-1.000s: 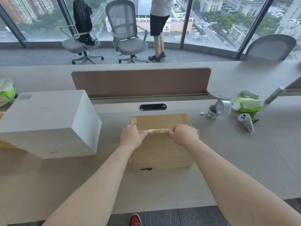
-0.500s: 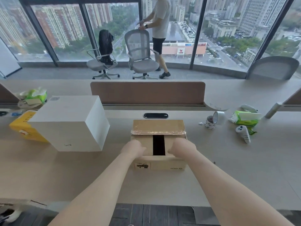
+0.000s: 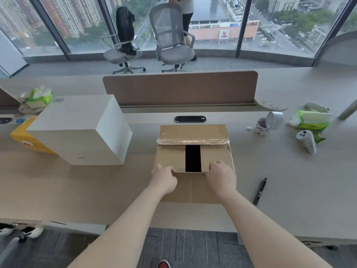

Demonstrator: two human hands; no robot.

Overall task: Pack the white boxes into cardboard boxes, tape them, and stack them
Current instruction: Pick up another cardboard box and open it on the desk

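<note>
**Cardboard box open at centre, both hands on the inner flaps**

Cardboard box (image 3: pixel 170 159) sits at centre frame on the counter (image 3: pixel 96 190), top open. The far flap is folded back with a shiny tape strip along its edge. The near flap lies flat toward the person. Two inner flaps are down with a dark gap between them.

Left hand (image 3: pixel 164 178) and right hand (image 3: pixel 222 176) are at the near edge of the inner flaps, one per flap. The fingers (image 3: pixel 218 165) curl over that edge and grip cardboard, holding nothing else. Judgement: an even two-handed hold, to part the flaps or steady the box for loading.

White box (image 3: pixel 77 130) stands left of centre, apart from the cardboard box and not yet packed.

Tape rolls (image 3: pixel 270 122) lie at upper right and a black pen-like tool (image 3: pixel 259 190) lies right of the box, probably staged for sealing.

Writing: a handwritten scrawl low on the white box's front and a small label at its top corner are both unreadable. Yellow box (image 3: pixel 23 138) behind it bears a red-and-white mark with no legible text.
</note>
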